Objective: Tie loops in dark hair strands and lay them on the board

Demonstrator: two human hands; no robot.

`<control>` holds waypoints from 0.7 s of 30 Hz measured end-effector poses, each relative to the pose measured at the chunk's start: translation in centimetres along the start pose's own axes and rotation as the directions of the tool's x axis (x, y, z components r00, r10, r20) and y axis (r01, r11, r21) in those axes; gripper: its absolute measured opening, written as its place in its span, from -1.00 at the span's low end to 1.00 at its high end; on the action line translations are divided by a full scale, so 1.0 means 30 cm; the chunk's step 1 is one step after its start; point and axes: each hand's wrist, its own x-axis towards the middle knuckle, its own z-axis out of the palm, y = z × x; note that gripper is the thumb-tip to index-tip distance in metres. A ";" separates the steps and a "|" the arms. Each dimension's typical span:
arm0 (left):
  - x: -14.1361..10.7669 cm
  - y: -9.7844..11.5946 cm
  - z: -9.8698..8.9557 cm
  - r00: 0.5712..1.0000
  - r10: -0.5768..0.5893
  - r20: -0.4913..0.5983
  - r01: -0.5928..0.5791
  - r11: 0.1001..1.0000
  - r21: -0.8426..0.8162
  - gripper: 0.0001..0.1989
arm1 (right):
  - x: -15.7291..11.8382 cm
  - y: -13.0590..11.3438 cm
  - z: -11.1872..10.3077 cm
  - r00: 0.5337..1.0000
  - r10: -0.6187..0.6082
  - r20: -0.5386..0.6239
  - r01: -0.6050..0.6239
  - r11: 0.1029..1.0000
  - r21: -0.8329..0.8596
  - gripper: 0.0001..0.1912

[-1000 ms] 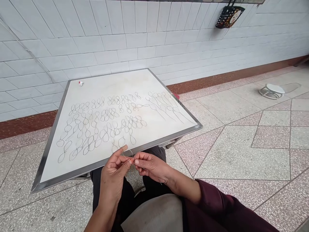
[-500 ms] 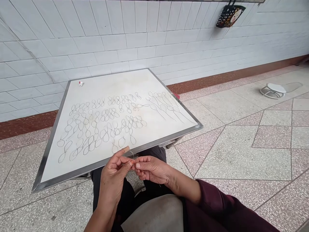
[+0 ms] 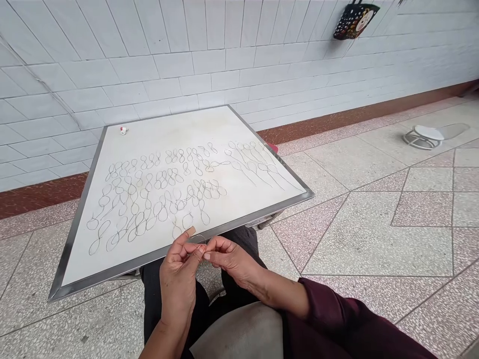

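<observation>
Just off the near edge of the table, my left hand [image 3: 182,267] pinches a thin wire [image 3: 201,236] between thumb and forefinger. A tan wrap covers the tip of one of its fingers. My right hand [image 3: 229,257] meets it from the right, its thumb and forefinger closed on the same wire beside the left fingertips. The wire curves in a small arc above the pinch; the rest is hidden by my fingers. On the white tabletop [image 3: 168,127] lie rows of wire loops [image 3: 170,178], many shaped like figure eights. Single loops with long straight tails [image 3: 252,167] lie at the right.
A metal rim [image 3: 262,214] edges the table. A small red and white object [image 3: 123,130] rests near its far left corner. A low white stool [image 3: 422,137] stands on the floor at right. A dark patterned bag [image 3: 355,21] hangs on the tiled wall.
My right hand's fingers have drawn in closer to the left fingertips, and its lower fingers have curled out of sight. The wire's arc looks lower and flatter. The tabletop pieces stay put.
</observation>
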 end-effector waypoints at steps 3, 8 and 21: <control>0.007 -0.003 0.013 1.000 -0.010 -0.028 0.008 0.998 -0.057 -0.51 | 0.000 0.016 0.007 0.987 -0.160 -0.011 0.159 0.986 -0.054 -0.68; 0.012 0.014 0.021 0.996 -0.076 -0.036 0.071 0.991 -0.116 -0.45 | 0.003 0.036 -0.019 0.993 -0.112 -0.027 0.112 0.994 -0.013 -0.73; 0.006 0.018 0.019 0.999 -0.038 0.011 0.038 0.999 0.012 -0.47 | 0.005 0.027 -0.042 0.999 0.002 0.036 -0.006 0.995 0.096 -0.69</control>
